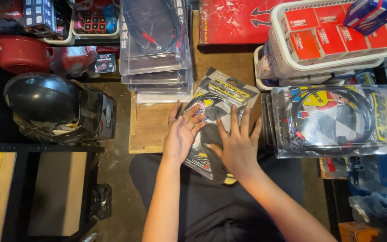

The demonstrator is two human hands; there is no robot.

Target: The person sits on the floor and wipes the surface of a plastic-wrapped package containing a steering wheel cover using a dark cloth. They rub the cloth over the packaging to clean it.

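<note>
Pressing both hands flat on a checkered blister pack (218, 101) that lies on the person's lap and the edge of a wooden board (151, 125)

The left hand (181, 134) rests on the pack's left side, fingers spread and slightly curled; the right hand (237, 145) lies just beside it on the dark middle, fingers spread and straight, pinching nothing. A stack of clear packs (157, 58) sits behind, a larger cable pack (337, 118) to the right, a black helmet (54, 105) to the left
</note>
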